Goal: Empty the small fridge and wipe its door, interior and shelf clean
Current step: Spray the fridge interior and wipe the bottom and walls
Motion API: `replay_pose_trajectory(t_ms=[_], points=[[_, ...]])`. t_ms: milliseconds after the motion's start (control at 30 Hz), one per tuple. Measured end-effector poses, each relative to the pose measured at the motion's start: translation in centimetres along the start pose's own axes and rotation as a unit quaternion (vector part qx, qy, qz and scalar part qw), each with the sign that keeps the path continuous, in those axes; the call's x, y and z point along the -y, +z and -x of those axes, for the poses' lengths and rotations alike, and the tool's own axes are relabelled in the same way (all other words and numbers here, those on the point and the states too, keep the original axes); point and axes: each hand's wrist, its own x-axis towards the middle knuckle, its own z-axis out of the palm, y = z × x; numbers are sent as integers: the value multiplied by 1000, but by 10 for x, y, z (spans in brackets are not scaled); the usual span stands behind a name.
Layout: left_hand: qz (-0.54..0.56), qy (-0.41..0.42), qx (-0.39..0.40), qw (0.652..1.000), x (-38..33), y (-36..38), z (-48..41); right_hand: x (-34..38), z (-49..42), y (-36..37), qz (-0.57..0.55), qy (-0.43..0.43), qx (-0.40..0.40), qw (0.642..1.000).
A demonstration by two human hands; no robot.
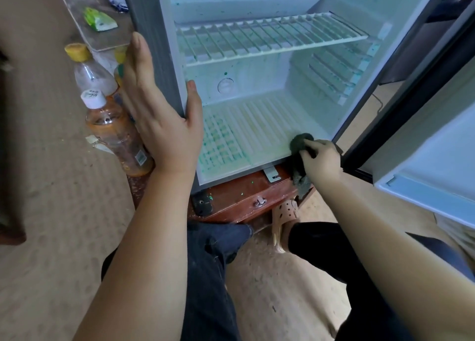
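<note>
Green-speckled white fridge (257,83), empty; right hand (321,160) pinches dark cloth (299,143) on its floor, left hand (154,104) spread on its side.

Left forearm reaches toward 12 o'clock; left hand (159,109) lies flat, fingers straight, thumb spread wide. Right forearm stretches toward 10 o'clock, right hand (321,162) curled round a cloth (299,141).

The fridge (257,83) stands on a cabinet (241,194), with the shelf (270,37) inside and the door (424,147) at its right. Bottles (115,129) stand to its left, and a cloth (299,143) is at its floor's front-right corner.
</note>
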Motion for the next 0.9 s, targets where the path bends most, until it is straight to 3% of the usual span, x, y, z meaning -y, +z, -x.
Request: replay_pose_trajectory(t_ms=[100,267,433,533,567,633,700,833,900], points=[[1,2,-12,1000,1,3,-2,14,15,23,-33,0,-23,999],[-4,-14,-37,999,-2,6,-2,46,44,48,-11,-78,10,997],[-2,-2,-31,1000,-1,5,-3,69,68,59,-32,-160,117,980],[12,2,-12,1000,1,1,-3,70,54,39,-98,-123,178,971],[17,7,-6,1000,3,0,-3,67,46,29,-132,-90,149,976],[27,25,6,999,8,-1,-4,57,27,10,-154,-35,15,987],[38,31,18,999,12,-2,-6,42,10,3,-76,-36,-65,994],[59,34,34,997,18,-5,-7,15,-2,28,142,-123,68,980],[62,45,50,996,24,-7,-7,19,-11,39,185,-149,79,968]])
